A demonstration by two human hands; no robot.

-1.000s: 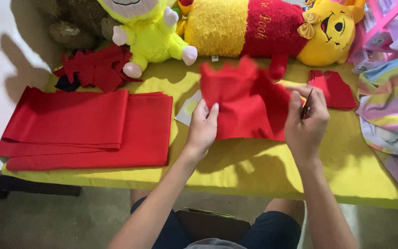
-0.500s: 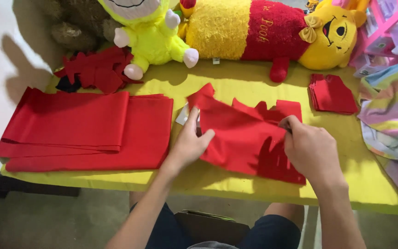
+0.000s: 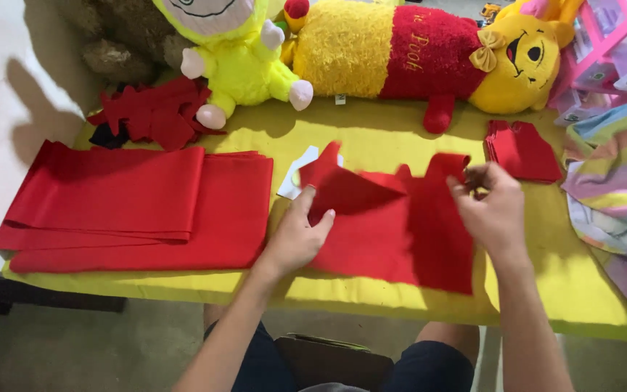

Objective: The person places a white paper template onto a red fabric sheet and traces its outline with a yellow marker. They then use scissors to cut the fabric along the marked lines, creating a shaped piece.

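Lying mid-desk [image 3: 371, 138], red felt piece [image 3: 393, 232] is pinned by L hand [image 3: 295, 239], fingers spread flat, w/ R hand [image 3: 491, 207] pinching its 1 o'clock corner, folded red fabric [image 3: 136, 207] at 9.

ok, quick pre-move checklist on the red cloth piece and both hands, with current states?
1. Left hand pinning the red cloth piece: ok, fingers press its left part.
2. Right hand gripping the cloth's upper right edge: ok.
3. Tool in the right hand: cannot tell, something dark shows between the fingers.
4. Cloth lying flat: not ok, the top left corner is lifted and folded.
5. White paper piece free of the cloth: not ok, partly tucked under it.
6. Folded red fabric stack apart from the working piece: ok.
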